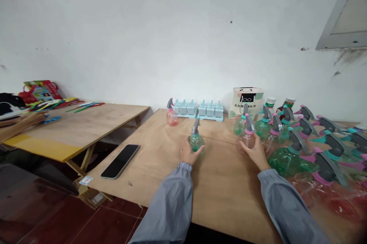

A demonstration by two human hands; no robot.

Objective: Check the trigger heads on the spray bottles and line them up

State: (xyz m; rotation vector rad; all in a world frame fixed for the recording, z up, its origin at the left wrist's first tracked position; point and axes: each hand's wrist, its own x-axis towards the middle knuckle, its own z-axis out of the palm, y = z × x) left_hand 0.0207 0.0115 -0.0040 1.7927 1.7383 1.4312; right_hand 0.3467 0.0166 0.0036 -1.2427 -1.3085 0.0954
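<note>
My left hand [189, 153] is wrapped round a green spray bottle [196, 140] with a grey trigger, standing upright on the wooden table [160, 160]. My right hand [256, 151] grips a clear pink spray bottle [248, 135] at the left edge of a crowd of several green and pink spray bottles [304, 148]. A lone pink spray bottle [171, 114] stands farther back, apart from both hands.
A black phone [120, 160] lies near the table's left edge. Two light-blue ice-pop moulds [197, 109] and a white box [246, 102] stand by the wall. A second table [71, 127] at left holds coloured strips and another person's hand [27, 119].
</note>
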